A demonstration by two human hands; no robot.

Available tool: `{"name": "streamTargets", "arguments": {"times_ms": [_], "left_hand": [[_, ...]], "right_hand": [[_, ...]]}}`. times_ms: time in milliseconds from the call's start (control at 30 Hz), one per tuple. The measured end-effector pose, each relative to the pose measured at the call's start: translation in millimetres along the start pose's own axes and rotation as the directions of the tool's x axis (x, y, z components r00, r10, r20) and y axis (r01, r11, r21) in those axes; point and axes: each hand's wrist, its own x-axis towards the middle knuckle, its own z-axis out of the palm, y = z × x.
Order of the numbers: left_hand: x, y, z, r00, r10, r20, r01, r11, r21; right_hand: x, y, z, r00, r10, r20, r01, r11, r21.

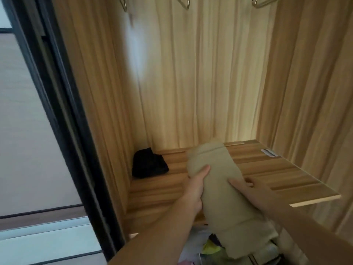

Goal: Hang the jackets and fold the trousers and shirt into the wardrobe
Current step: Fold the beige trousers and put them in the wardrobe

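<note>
1. Nearest me, below the shelf's front edge, lies a jumble of items (212, 245), yellow-green and white among them; they are too blurred for me to name.
2. My left hand (196, 188) grips the left side of the folded beige trousers (219, 180), thumb lying up along the cloth and fingers curled under it out of view.
3. My right hand (246, 185) holds the right side of the bundle, thumb pressed flat on top; the other fingers curl at the bundle's edge just above the shelf.
4. The trousers are a thick folded roll, the far end over the wooden shelf (286, 175), the near end hanging past the front edge towards me. I cannot tell whether the far end rests on the board or is held just above it.
5. To the left, well apart from the bundle, a folded black garment (149, 163) sits in the shelf's back left corner, against the side wall.
6. A small white label (269, 152) lies on the shelf near its far right corner.
7. Behind all this rises the wood-grain back wall (200, 73) of the wardrobe.
8. At the very top, the lower loops of metal hangers (183, 2) show.
9. Far left, the dark door frame (63, 111) runs down at a slant.
</note>
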Motion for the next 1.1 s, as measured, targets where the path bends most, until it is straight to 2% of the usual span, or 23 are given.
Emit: {"name": "streamTargets", "arguments": {"times_ms": [67, 100, 133, 200, 267, 333, 400, 433, 467, 500, 533, 567, 600, 633, 667, 700, 733, 767, 833, 867, 1000, 1100], "left_hand": [[28, -8, 4, 0.993, 0.008, -0.121, -0.019, 0.996, -0.086], [42, -12, 5, 0.984, 0.011, -0.18, -0.031, 0.993, -0.111], [54, -17, 5, 0.972, 0.005, -0.234, -0.035, 0.991, -0.127], [77, -25, 8, 0.955, -0.038, -0.293, -0.021, 0.98, -0.195], [99, -32, 10, 0.953, -0.081, -0.291, -0.007, 0.957, -0.289], [118, -39, 6, 0.952, -0.107, -0.286, 0.01, 0.947, -0.321], [135, -43, -3, 0.957, -0.143, -0.251, 0.08, 0.966, -0.246], [140, -42, -9, 0.959, -0.167, -0.23, 0.136, 0.981, -0.141], [144, -39, -18, 0.957, -0.197, -0.212, 0.206, 0.978, 0.021], [149, -31, -27, 0.955, -0.222, -0.198, 0.267, 0.935, 0.234], [155, -22, -34, 0.957, -0.218, -0.193, 0.286, 0.831, 0.478], [162, -13, -41, 0.97, -0.153, -0.191, 0.244, 0.659, 0.711], [167, -5, -48, 0.987, -0.007, -0.16, 0.148, 0.419, 0.896], [172, 3, -52, 0.984, 0.164, -0.067, 0.044, 0.143, 0.989], [177, 9, -53, 0.943, 0.32, 0.095, -0.066, -0.102, 0.993], [183, 12, -50, 0.867, 0.405, 0.291, -0.191, -0.268, 0.944], [188, 13, -49, 0.8, 0.393, 0.454, -0.304, -0.387, 0.87], [193, 13, -48, 0.788, 0.296, 0.54, -0.369, -0.476, 0.799], [205, 6, -50, 0.856, 0.091, 0.509, -0.382, -0.552, 0.741], [211, 1, -52, 0.879, 0.065, 0.473, -0.356, -0.57, 0.74], [230, -6, -49, 0.896, 0.146, 0.418, -0.277, -0.55, 0.787], [243, 16, -37, 0.875, 0.21, 0.435, -0.258, -0.558, 0.789]], "right_hand": [[24, 18, 4, 0.996, -0.088, -0.015, 0.084, 0.98, -0.179], [35, 28, 9, 0.985, -0.169, -0.028, 0.151, 0.936, -0.319], [45, 36, 15, 0.966, -0.258, -0.015, 0.221, 0.855, -0.469], [62, 42, 32, 0.926, -0.35, 0.142, 0.355, 0.677, -0.645], [79, 45, 51, 0.896, -0.321, 0.308, 0.439, 0.528, -0.727], [102, 48, 63, 0.881, -0.34, 0.33, 0.452, 0.396, -0.799], [128, 52, 67, 0.891, -0.327, 0.316, 0.422, 0.336, -0.842], [141, 55, 68, 0.9, -0.304, 0.313, 0.406, 0.326, -0.854], [155, 59, 69, 0.902, -0.3, 0.311, 0.403, 0.319, -0.858], [169, 62, 70, 0.897, -0.309, 0.316, 0.408, 0.304, -0.861], [183, 64, 69, 0.887, -0.321, 0.33, 0.422, 0.276, -0.864], [195, 64, 67, 0.87, -0.338, 0.359, 0.448, 0.239, -0.861], [206, 63, 66, 0.851, -0.344, 0.397, 0.478, 0.195, -0.856], [214, 63, 66, 0.835, -0.351, 0.424, 0.5, 0.161, -0.851], [221, 62, 66, 0.825, -0.365, 0.431, 0.508, 0.148, -0.848], [225, 62, 68, 0.824, -0.368, 0.431, 0.509, 0.148, -0.848], [228, 60, 70, 0.823, -0.365, 0.436, 0.515, 0.154, -0.843], [230, 59, 72, 0.817, -0.365, 0.447, 0.527, 0.159, -0.835], [231, 56, 73, 0.813, -0.369, 0.451, 0.533, 0.157, -0.832], [232, 55, 72, 0.822, -0.365, 0.438, 0.517, 0.151, -0.843], [246, 37, 70, 0.854, -0.317, 0.412, 0.461, 0.095, -0.882], [263, 9, 64, 0.825, -0.402, 0.396, 0.454, 0.055, -0.889]]}}
